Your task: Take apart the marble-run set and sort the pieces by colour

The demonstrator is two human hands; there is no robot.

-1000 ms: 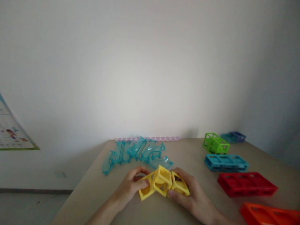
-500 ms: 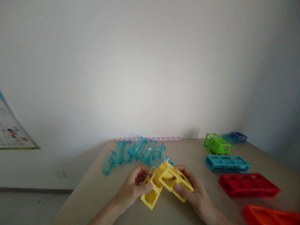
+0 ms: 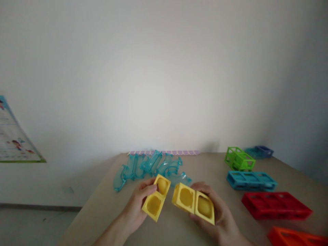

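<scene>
My left hand grips a yellow two-cell plastic block, thumb on its near side, its round hollows facing me. A second yellow block, also of two square cells with rounded hollows, is in my right hand, whose fingers wrap round its right side and underside. The two blocks are held above the table, close together with a narrow gap between them. Behind them lies a loose group of clear teal track pieces, some straight and some curved.
On the right stand a green open-frame block, a teal three-cell block, a red one and an orange one. A dark blue block is at the far corner. A patterned purple strip runs along the wall edge of the table.
The two yellow blocks, touching or overlapping before, are now apart. My hands have turned them so their round hollows face me, and the left one has moved slightly left.
</scene>
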